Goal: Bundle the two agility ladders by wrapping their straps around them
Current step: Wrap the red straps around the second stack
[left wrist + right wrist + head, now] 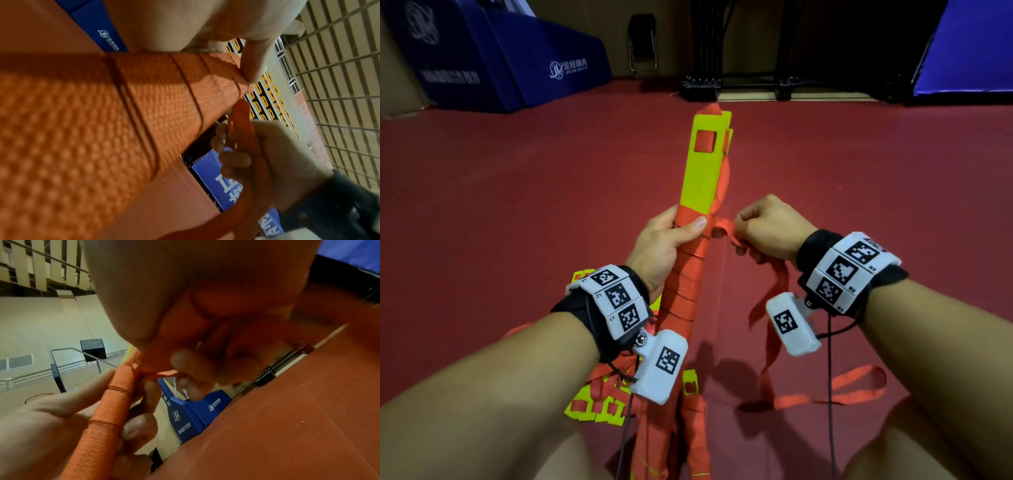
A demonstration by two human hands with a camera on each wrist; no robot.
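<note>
A stack of yellow ladder rungs (pixel 703 171) points away from me, its lower half bound in coils of orange strap (pixel 685 277). My left hand (pixel 671 240) grips the bundle at the top coil, thumb pressed across the strap. My right hand (pixel 763 229) pinches the loose orange strap (pixel 724 228) just right of the bundle, pulling it taut. The left wrist view shows the wound strap (pixel 164 91) close up, with the right hand (pixel 257 149) holding the strap end. The right wrist view shows the bundle (pixel 115 395) in the left hand's fingers (pixel 141 425). A second ladder (pixel 599 407) lies loose below my left wrist.
The strap's free tail (pixel 842 390) trails in loops over the red floor (pixel 517 205) at the right. Blue padded mats (pixel 517 61) stand at the back left, a black rack (pixel 739 82) at the back centre and a blue panel (pixel 969 51) at the back right.
</note>
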